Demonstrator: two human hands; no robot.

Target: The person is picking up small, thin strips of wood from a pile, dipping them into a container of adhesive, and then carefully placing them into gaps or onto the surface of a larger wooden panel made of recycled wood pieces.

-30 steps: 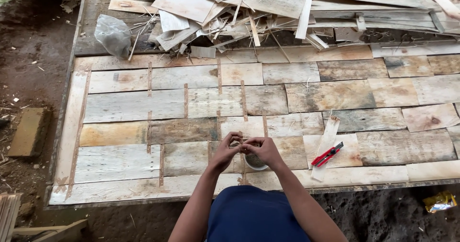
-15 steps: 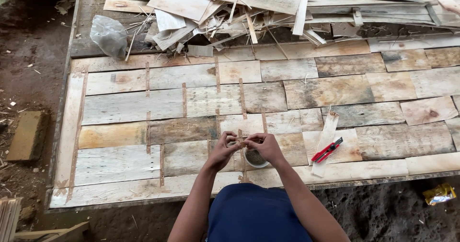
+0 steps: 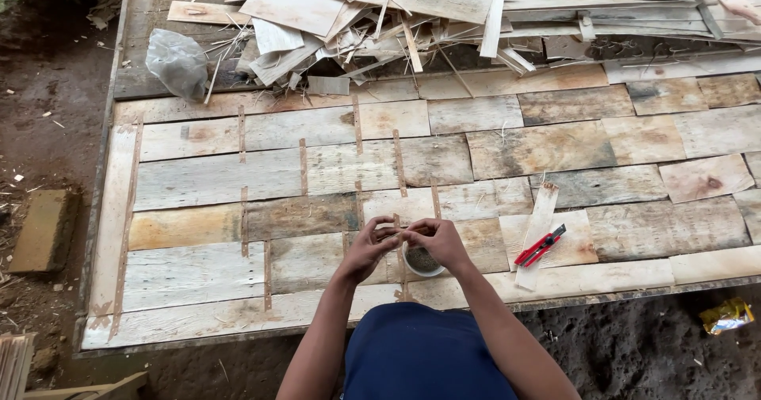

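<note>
A person's left hand (image 3: pixel 366 249) and right hand (image 3: pixel 437 241) meet over a board of patched veneer sheets (image 3: pixel 333 170), fingertips pinched together on a thin brown strip (image 3: pixel 399 229) held between them just above a small round cup (image 3: pixel 420 260). Compared with a second ago, the hands sit in much the same spot, the strip now drawn tighter between them; the work looks mid-step. A red cutter (image 3: pixel 541 246) lies untouched on a loose slat (image 3: pixel 537 233) to the right, scrap wood (image 3: pixel 444 11) heaped beyond.
</note>
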